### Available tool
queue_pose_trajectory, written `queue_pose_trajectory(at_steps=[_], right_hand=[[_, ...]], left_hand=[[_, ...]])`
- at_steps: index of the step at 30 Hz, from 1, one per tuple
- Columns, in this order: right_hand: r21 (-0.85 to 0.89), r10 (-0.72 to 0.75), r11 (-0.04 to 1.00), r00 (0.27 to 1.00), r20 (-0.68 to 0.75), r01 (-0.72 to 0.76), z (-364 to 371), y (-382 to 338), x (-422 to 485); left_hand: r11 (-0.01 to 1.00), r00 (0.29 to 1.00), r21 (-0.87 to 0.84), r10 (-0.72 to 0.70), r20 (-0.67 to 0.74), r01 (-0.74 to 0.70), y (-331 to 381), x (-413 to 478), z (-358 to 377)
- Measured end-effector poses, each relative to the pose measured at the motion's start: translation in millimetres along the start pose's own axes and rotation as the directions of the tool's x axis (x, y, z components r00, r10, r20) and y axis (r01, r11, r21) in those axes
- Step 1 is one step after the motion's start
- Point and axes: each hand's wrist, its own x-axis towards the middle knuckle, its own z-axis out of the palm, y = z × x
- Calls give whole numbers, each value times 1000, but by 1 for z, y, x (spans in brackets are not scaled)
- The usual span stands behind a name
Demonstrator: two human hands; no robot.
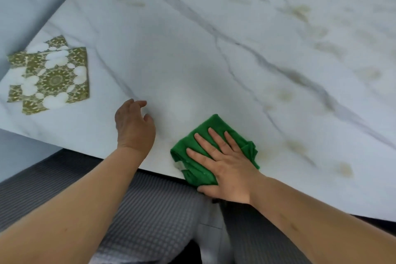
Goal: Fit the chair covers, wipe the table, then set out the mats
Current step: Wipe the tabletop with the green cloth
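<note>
Item: table (192,49), marble-look top, wiping under way. Cloth (214,123): green, folded to a thick pad, lying on the top at its near edge, right of centre. It is set cornerwise to that edge with one corner pointing away from the person; the fold is near square, so no long axis can be told. Right hand (225,167): flat on the cloth, fingers straight and spread, pressing down, pointing away and leftward. Left hand (134,128): on bare tabletop just left of the cloth, fingers loosely curled, holding nothing. Stains (345,169): yellowish marks over the right half, so most wiping seems left. Mats (51,75): two, overlapped askew at the near left corner, not yet set out. Chair cover (150,210): grey waffle cloth below the near edge, apparently fitted.
</note>
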Motion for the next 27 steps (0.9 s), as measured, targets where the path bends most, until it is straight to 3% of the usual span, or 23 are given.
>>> queue_pose_trajectory(at_steps=[3,6,9,13,15,18,21,24,27], right_hand=[[18,80,997,997,-5,-80,2,51,-54],[6,264,964,962,-77,-264,5,119,-109],[-14,496,868,867,-38,-497,-10,190,-134],[120,699,715,702,-134,-689,-37,227,-60],[131,622,783,762,-178,-608,-41,199,-4],[114,297,954,929,-220,-278,-32,120,28],[95,6,995,980,-200,14,-11,96,-11],[22,90,996,968,-235,-87,-22,158,-18],[39,444,890,846,-296,-454,-62,240,44]], left_hand=[[1000,1000,18,-24,7,24,36,-19,26],[996,999,79,-45,21,43,60,-34,52],[968,999,252,-23,25,16,67,-45,77],[943,999,332,-33,3,30,63,-48,87],[943,1000,331,-23,-18,27,61,-49,89],[948,999,317,-27,-28,34,59,-50,88],[951,999,309,-6,-32,16,60,-51,87],[954,999,297,-37,-24,42,61,-48,87],[951,999,307,-32,-14,35,62,-50,88]])
